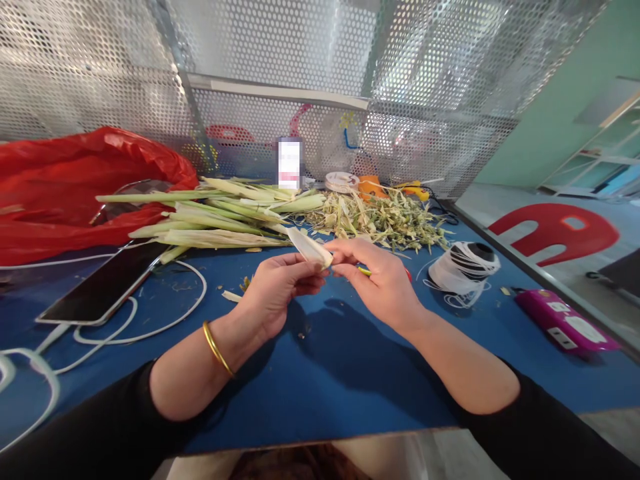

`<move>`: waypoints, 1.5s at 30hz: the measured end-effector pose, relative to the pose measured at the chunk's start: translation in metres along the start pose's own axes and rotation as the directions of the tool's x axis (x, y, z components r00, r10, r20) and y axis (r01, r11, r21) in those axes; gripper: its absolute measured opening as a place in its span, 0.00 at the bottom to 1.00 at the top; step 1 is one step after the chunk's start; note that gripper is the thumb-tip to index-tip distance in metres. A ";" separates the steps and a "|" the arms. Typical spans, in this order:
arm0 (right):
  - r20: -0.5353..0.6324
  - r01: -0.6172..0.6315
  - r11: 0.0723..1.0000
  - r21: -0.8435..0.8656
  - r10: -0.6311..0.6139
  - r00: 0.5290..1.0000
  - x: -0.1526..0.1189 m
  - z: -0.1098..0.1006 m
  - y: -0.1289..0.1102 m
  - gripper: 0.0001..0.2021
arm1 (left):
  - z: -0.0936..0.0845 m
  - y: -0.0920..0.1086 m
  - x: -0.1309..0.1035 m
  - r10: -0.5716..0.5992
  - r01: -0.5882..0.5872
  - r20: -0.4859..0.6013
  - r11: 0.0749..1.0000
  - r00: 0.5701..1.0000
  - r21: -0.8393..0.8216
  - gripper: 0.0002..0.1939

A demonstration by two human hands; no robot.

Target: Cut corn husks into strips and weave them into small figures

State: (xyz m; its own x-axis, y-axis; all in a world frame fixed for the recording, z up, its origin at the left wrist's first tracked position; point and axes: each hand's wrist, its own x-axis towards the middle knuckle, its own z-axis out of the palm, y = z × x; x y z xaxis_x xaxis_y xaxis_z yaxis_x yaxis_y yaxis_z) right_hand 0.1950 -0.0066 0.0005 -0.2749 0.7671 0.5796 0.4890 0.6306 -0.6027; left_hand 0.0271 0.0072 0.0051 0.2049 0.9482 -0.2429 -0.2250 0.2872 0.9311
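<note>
A pale, cream-coloured corn husk (306, 247) is held up above the blue table between both hands. My left hand (280, 283), with a gold bangle at the wrist, is closed on the husk's lower edge, thumb on top. Fingertips of my right hand (377, 277) pinch the husk's right end. Behind the hands lies a stack of long green-white corn husks (220, 217). To its right is a heap of small dry plant scraps (385, 217). Bits of something yellow-green and red show past my right hand, mostly hidden.
On the left are a red plastic bag (75, 180) and a dark-screened tablet (103, 283) with white cables. A spool of white cord (463, 267) and a purple box (565, 323) sit right. A lit phone (290, 162) stands before the perforated metal screen (280, 47).
</note>
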 end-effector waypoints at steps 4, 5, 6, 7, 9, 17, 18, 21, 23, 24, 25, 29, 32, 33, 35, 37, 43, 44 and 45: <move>-0.008 0.059 0.995 -0.078 -0.060 0.998 0.001 -0.001 -0.001 0.06 | -0.001 0.000 0.000 0.004 -0.004 0.039 1.000 0.999 0.014 0.10; -0.015 0.054 0.995 -0.078 -0.056 0.998 0.001 -0.001 -0.001 0.05 | -0.001 -0.001 -0.001 0.003 -0.004 0.045 1.000 0.999 0.018 0.09; -0.023 0.047 0.996 -0.076 -0.049 0.999 0.001 -0.001 -0.001 0.04 | -0.001 -0.001 -0.001 0.004 -0.005 0.049 1.000 0.999 0.020 0.09; -0.028 0.036 0.997 -0.074 -0.038 0.999 0.001 -0.001 -0.001 0.04 | -0.001 -0.001 -0.001 0.005 -0.006 0.053 1.000 0.999 0.022 0.09; -0.037 0.004 0.997 -0.072 -0.007 0.999 0.001 -0.001 -0.001 0.04 | -0.001 -0.002 -0.001 0.012 -0.014 0.060 0.999 0.998 0.033 0.09; -0.065 -0.127 0.992 0.002 0.127 0.990 -0.001 0.002 0.001 0.04 | 0.002 -0.001 -0.004 0.138 -0.152 0.088 0.972 0.986 0.176 0.08; -0.070 -0.133 0.991 0.004 0.133 0.989 -0.001 0.003 0.001 0.03 | 0.003 -0.001 -0.005 0.151 -0.165 0.088 0.967 0.985 0.194 0.09; -0.082 -0.126 0.992 -0.011 0.124 0.989 -0.001 0.004 0.001 0.04 | 0.005 -0.002 -0.006 0.178 -0.194 0.085 0.949 0.980 0.249 0.11; -0.084 -0.123 0.992 -0.020 0.121 0.989 0.000 0.004 0.001 0.05 | 0.005 -0.004 -0.005 0.191 -0.207 0.081 0.938 0.978 0.279 0.12; -0.082 -0.128 0.992 -0.017 0.126 0.989 0.000 0.004 0.001 0.05 | 0.005 -0.005 -0.005 0.195 -0.210 0.080 0.935 0.977 0.287 0.13; -0.077 -0.139 0.990 -0.006 0.138 0.987 0.000 0.004 0.001 0.05 | 0.005 -0.005 -0.004 0.195 -0.210 0.077 0.934 0.978 0.290 0.13; -0.041 -0.207 0.970 0.129 0.214 0.976 0.002 0.003 0.002 0.03 | 0.005 -0.005 -0.003 0.161 -0.173 0.067 0.955 0.985 0.239 0.10; -0.012 -0.198 0.959 0.202 0.204 0.979 0.003 0.001 0.001 0.04 | 0.003 -0.003 -0.003 0.106 -0.119 0.082 0.980 0.991 0.162 0.09; -0.009 -0.179 0.965 0.193 0.184 0.983 0.003 0.001 0.000 0.05 | 0.002 -0.003 -0.003 0.082 -0.094 0.089 0.986 0.993 0.138 0.09; -0.006 -0.141 0.978 0.154 0.144 0.990 0.004 0.000 -0.001 0.06 | 0.000 -0.002 -0.003 0.032 -0.042 0.100 0.995 0.994 0.095 0.09; -0.004 -0.129 0.984 0.120 0.131 0.991 0.004 -0.001 -0.002 0.05 | -0.001 -0.001 -0.002 -0.003 -0.005 0.109 0.998 0.994 0.067 0.09; -0.002 -0.153 0.984 0.095 0.154 0.988 0.004 -0.001 0.002 0.03 | -0.001 0.000 -0.002 -0.011 0.002 0.097 0.996 0.995 0.094 0.10; -0.003 -0.158 0.982 0.099 0.159 0.987 0.004 -0.001 0.002 0.03 | -0.001 0.000 -0.002 0.003 -0.013 0.088 0.994 0.996 0.110 0.10; -0.005 -0.165 0.981 0.104 0.166 0.986 0.003 -0.001 0.002 0.03 | -0.001 0.000 -0.003 0.023 -0.033 0.083 0.991 0.996 0.128 0.10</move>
State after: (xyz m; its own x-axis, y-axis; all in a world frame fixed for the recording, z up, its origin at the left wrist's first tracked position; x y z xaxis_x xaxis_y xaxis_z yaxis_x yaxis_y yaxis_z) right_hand 0.1961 -0.0026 0.0017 -0.1858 0.8607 0.4740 0.4391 0.5042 -0.7436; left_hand 0.0258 0.0048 0.0058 0.2777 0.9399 -0.1985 -0.1074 0.2357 0.9659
